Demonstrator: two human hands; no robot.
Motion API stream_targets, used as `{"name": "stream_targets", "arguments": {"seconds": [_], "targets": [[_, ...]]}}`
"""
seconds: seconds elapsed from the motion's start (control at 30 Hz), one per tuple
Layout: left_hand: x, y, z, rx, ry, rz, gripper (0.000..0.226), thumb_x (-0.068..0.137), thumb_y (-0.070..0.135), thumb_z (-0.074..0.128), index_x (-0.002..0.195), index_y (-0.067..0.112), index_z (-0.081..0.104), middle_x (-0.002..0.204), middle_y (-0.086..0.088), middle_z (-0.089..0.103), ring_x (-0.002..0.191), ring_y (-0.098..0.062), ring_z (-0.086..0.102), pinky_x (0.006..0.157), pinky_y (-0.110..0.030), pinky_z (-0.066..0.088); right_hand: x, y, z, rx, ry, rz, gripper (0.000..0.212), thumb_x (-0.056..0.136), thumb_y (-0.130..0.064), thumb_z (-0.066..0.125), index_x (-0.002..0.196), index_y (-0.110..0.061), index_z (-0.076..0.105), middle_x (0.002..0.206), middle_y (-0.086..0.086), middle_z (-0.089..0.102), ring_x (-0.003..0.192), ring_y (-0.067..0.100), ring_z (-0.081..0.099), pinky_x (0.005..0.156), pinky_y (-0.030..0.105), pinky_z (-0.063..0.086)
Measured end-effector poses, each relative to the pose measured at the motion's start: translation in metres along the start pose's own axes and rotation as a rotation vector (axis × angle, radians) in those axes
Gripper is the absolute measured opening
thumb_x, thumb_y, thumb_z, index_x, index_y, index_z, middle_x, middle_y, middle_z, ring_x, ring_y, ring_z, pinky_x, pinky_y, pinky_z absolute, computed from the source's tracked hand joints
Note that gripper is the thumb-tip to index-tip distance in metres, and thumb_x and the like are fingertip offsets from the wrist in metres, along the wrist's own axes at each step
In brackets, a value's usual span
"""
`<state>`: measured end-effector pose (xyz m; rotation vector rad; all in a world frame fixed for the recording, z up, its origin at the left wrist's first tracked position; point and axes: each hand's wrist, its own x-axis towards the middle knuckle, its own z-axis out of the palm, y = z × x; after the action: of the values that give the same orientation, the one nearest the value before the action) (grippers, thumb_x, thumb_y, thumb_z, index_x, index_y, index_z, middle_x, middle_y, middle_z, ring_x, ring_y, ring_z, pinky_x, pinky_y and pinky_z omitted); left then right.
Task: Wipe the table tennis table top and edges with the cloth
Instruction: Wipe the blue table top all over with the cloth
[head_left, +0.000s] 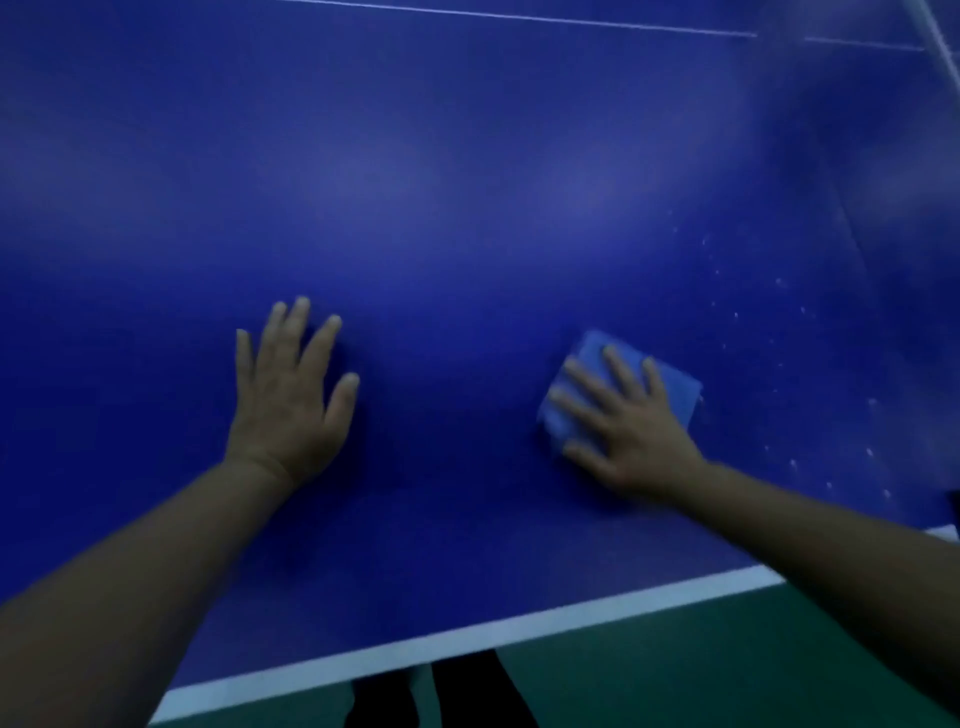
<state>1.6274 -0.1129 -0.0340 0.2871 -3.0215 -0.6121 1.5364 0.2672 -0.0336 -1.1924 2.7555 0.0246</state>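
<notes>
The blue table tennis table top (467, 182) fills most of the head view. A folded light-blue cloth (670, 384) lies flat on it at the right. My right hand (623, 421) presses on the cloth with spread, straight fingers and covers its near half. My left hand (288, 395) rests flat on the bare table surface to the left, fingers spread, holding nothing. The white line of the near table edge (467, 631) runs below both forearms.
White specks (779, 283) are scattered on the surface right of the cloth. A thin white line (519, 18) crosses the far top, with the net (940, 36) at the upper right. Green floor (727, 670) and my dark legs (467, 691) show below the edge.
</notes>
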Motion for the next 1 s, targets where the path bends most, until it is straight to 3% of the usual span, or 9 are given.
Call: {"name": "stream_targets", "arguments": {"seconds": [0.1,0.17,0.33,0.43,0.6,0.67,0.73,0.87,1.0], "targets": [[-0.059,0.0,-0.003,0.033,0.011,0.015,0.066,0.094,0.046,0.036,0.149,0.009,0.042,0.162,-0.018,0.027,0.152,-0.033,0.019,0.122,-0.055,0.001,0.033,0.014,-0.008,0.154,0.021,0.604,0.062,0.098,-0.069,0.019,0.156,-0.046,0.021,0.169,-0.01,0.009,0.155,0.034,0.002,0.118,0.07,0.005],[-0.096,-0.006,-0.007,0.077,-0.007,-0.024,0.066,0.095,0.046,0.035,0.149,0.009,0.042,0.163,-0.017,0.026,0.153,-0.033,0.017,0.122,-0.055,0.0,0.036,-0.013,-0.008,0.22,0.034,0.793,0.062,0.099,-0.067,0.021,0.158,-0.046,0.016,0.169,-0.013,0.002,0.155,0.032,-0.005,0.119,0.066,-0.002],[-0.149,-0.01,-0.001,0.157,-0.122,-0.072,0.07,0.096,0.049,0.03,0.153,0.01,0.038,0.165,-0.014,0.021,0.155,-0.029,0.01,0.123,-0.059,0.003,-0.043,-0.131,0.013,0.127,0.043,0.392,0.06,0.099,-0.063,0.029,0.155,-0.039,0.034,0.167,-0.005,0.021,0.154,0.039,0.008,0.117,0.07,0.006],[-0.15,-0.008,-0.001,0.166,-0.134,-0.073,0.07,0.096,0.05,0.029,0.153,0.011,0.037,0.165,-0.015,0.021,0.155,-0.029,0.009,0.123,-0.057,0.002,-0.073,-0.105,0.011,0.09,-0.029,0.166,0.06,0.101,-0.067,0.022,0.154,-0.041,0.031,0.166,-0.005,0.023,0.154,0.037,0.009,0.115,0.072,0.014],[-0.15,-0.007,-0.001,0.167,-0.127,-0.06,0.069,0.097,0.049,0.028,0.154,0.012,0.036,0.165,-0.015,0.021,0.155,-0.03,0.009,0.123,-0.057,0.001,-0.043,-0.038,0.0,0.246,0.001,0.981,0.065,0.097,-0.068,0.017,0.158,-0.045,0.017,0.169,-0.013,0.002,0.155,0.031,-0.005,0.119,0.066,-0.002],[-0.15,-0.008,-0.002,0.171,-0.129,-0.063,0.069,0.097,0.049,0.027,0.154,0.012,0.035,0.165,-0.015,0.021,0.155,-0.03,0.008,0.123,-0.056,0.0,-0.018,-0.055,-0.005,0.271,0.049,1.126,0.063,0.101,-0.063,0.022,0.16,-0.041,0.015,0.169,-0.011,-0.001,0.155,0.034,-0.007,0.118,0.068,-0.001],[-0.15,-0.008,-0.002,0.165,-0.134,-0.071,0.07,0.096,0.05,0.026,0.155,0.012,0.035,0.165,-0.016,0.02,0.155,-0.029,0.006,0.124,-0.054,-0.002,0.0,-0.098,-0.002,0.249,0.036,1.028,0.061,0.102,-0.06,0.027,0.159,-0.042,0.016,0.169,-0.01,0.001,0.154,0.037,-0.005,0.118,0.069,-0.002],[-0.149,-0.007,-0.001,0.143,-0.125,-0.079,0.07,0.095,0.049,0.026,0.155,0.012,0.035,0.165,-0.016,0.02,0.155,-0.029,0.006,0.124,-0.056,-0.001,-0.03,-0.208,0.012,0.137,0.06,0.406,0.058,0.1,-0.059,0.034,0.155,-0.04,0.033,0.167,-0.005,0.02,0.155,0.038,0.005,0.117,0.07,0.006],[-0.15,-0.006,-0.001,0.124,-0.138,-0.096,0.072,0.095,0.05,0.024,0.156,0.013,0.033,0.166,-0.015,0.017,0.156,-0.028,0.003,0.124,-0.055,-0.004,-0.076,-0.164,0.02,0.1,-0.001,0.196,0.06,0.099,-0.063,0.03,0.155,-0.04,0.031,0.167,-0.006,0.018,0.155,0.036,0.007,0.117,0.07,0.012]]}}
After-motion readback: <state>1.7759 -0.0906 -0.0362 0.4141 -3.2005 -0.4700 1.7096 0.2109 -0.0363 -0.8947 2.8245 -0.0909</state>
